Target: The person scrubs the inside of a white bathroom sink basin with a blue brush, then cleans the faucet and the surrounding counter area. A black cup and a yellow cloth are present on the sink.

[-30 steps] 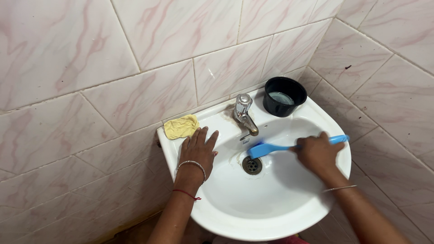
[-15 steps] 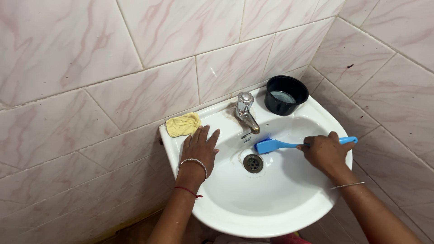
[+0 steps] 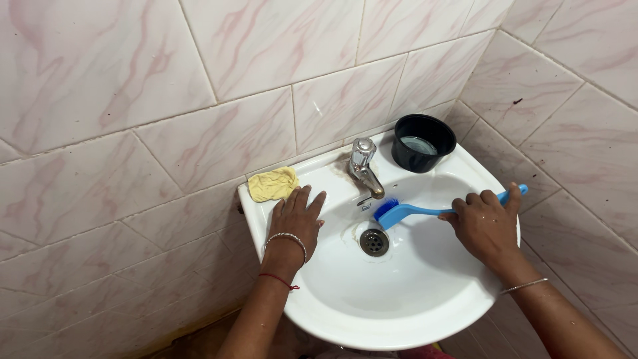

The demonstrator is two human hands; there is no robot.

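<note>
White basin (image 3: 425, 312) — yellow cloth (image 3: 271, 184), black bowl (image 3: 423, 142).

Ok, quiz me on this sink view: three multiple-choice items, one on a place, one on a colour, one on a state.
1. Where does the yellow cloth lie?
A. on the sink's back left corner
B. in the drain
C. inside the black pot

2. What colour is the brush?
A. red
B. blue
C. green

3. What is the left hand doing?
A. turning the tap
B. lifting the pot
C. resting flat on the sink rim

Answers: 1 A, it sits by the wall, left of the tap. 2 B, handle and head are blue. 3 C, palm down, fingers spread.
</note>
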